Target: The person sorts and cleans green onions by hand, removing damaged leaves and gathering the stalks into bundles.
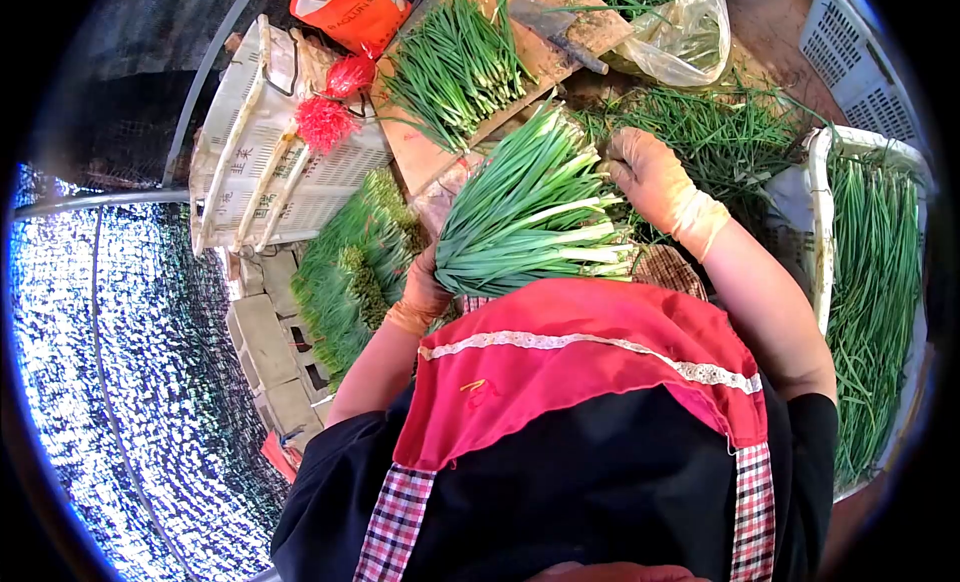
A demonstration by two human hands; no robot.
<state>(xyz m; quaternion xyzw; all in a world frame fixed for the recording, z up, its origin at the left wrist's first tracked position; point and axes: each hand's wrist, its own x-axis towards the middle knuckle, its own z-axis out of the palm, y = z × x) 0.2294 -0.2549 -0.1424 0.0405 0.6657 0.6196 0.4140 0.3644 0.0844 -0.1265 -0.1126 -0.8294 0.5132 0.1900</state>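
A large bunch of Chinese chives (535,207) lies across my lap, green leaves to the left and pale stem ends to the right. My left hand (424,290), in an orange glove, is wrapped round the leaf end. Beside the stem ends is my right hand (650,177), also gloved, with its fingers curled closed; what they hold, if anything, is hidden. Ahead, a second pile of chives (465,67) rests on a wooden board (405,147), near a knife (560,32) with a wide blade.
Tied chive bundles (350,272) stand at my left, below stacked white crates (290,152) with red string (330,122) on them. Loose greens (715,132) spread at the right. A white crate (822,222) there holds more chives. A clear plastic bag (685,42) and an orange bag (350,12) lie ahead.
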